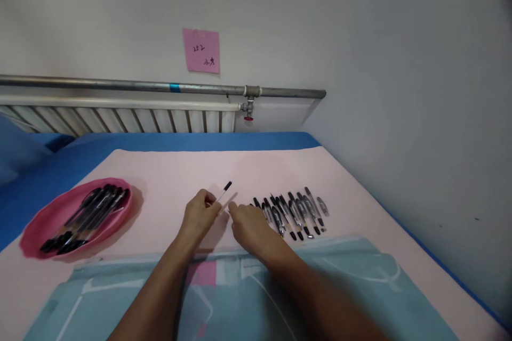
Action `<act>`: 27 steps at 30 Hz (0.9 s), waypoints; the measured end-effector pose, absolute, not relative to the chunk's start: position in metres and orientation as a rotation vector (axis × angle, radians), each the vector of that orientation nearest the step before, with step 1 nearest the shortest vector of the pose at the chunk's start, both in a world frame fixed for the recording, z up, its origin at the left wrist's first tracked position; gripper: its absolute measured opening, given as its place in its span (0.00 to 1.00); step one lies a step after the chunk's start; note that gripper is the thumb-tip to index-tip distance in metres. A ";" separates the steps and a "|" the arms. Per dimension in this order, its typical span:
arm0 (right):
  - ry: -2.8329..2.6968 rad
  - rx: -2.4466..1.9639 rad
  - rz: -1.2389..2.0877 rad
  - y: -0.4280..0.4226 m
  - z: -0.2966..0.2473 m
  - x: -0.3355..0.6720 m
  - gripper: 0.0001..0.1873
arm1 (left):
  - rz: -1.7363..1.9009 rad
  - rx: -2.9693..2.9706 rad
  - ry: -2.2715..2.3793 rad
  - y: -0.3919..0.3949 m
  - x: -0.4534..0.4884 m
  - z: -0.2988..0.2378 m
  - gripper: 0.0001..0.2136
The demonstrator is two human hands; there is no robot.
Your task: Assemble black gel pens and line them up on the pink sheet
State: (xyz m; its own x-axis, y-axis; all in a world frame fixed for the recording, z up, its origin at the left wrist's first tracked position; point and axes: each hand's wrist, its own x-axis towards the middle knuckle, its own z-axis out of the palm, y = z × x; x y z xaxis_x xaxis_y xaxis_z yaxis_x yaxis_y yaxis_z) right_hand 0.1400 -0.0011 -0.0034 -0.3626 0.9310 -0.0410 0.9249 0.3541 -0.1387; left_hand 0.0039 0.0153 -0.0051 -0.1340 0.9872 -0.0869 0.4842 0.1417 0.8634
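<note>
Looking down, head view: two bare hands meet over a pink sheet [280, 170], between a dish and a row of pen parts.
left hand [200, 214]: fingers curled shut, thumb and forefinger pinching the lower end of a refill.
refill [224, 192]: a thin pale stem with a black end, slanting up and away to the right, clear of the sheet.
right hand [250, 226]: fingers bent downward, tips close to the refill's lower end; I cannot tell whether they have hold of anything.
row [294, 214]: black-and-clear pieces lying side by side, packed close, just right of the right hand.
dish [38, 224]: pink, well off to the left, holding a heap of black pens [86, 212].
risk, slip: the refill is slim and gripped at one end only; I judge a slack pinch could let it swivel, drop and roll.
risk, row: the right hand sits right against the row's near end; a sideways nudge would likely knock pieces askew.
risk, ink: if the black end is the writing point, a fall could mark the sheet.
</note>
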 end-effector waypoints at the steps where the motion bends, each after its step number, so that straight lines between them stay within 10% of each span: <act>1: -2.514 -1.758 0.251 0.000 -0.005 0.140 0.14 | 0.960 1.460 1.713 0.015 0.002 -0.004 0.06; 14: -0.645 -0.934 1.168 0.034 0.020 0.182 0.06 | 0.906 1.296 1.143 0.009 0.005 0.000 0.15; 27: -0.673 -0.811 1.197 0.030 0.020 0.176 0.05 | 0.843 1.304 1.033 0.005 0.009 0.001 0.20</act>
State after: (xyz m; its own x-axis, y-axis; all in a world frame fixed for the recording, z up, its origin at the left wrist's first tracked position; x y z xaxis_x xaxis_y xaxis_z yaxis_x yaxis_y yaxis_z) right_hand 0.1763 0.0297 0.0198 0.2406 0.9701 0.0310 -0.5308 0.1582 -0.8326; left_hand 0.0088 0.0047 0.0005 0.3404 0.9323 -0.1224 0.0673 0.1057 0.9921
